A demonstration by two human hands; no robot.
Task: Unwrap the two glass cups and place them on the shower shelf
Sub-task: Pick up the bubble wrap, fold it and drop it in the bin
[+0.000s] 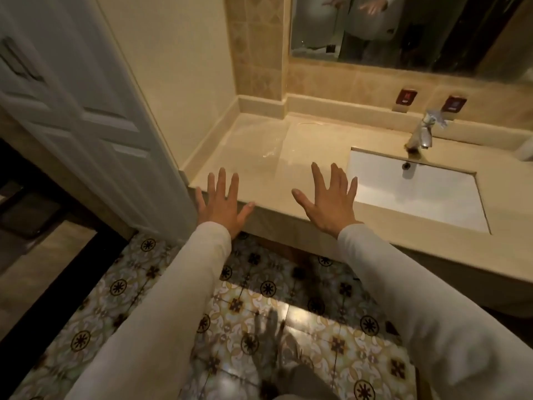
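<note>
My left hand (223, 204) and my right hand (328, 202) are both stretched out in front of me, palms down, fingers spread, holding nothing. They hover over the front edge of a beige stone vanity counter (277, 151). No glass cups, wrapping or shower shelf appear anywhere in the head view. Both arms wear long pale sleeves.
A white rectangular sink (415, 194) is set into the counter at the right, with a chrome tap (422, 134) behind it. A mirror (403, 30) hangs above. A white panelled door (86, 125) stands at the left. Patterned floor tiles (259, 313) lie below.
</note>
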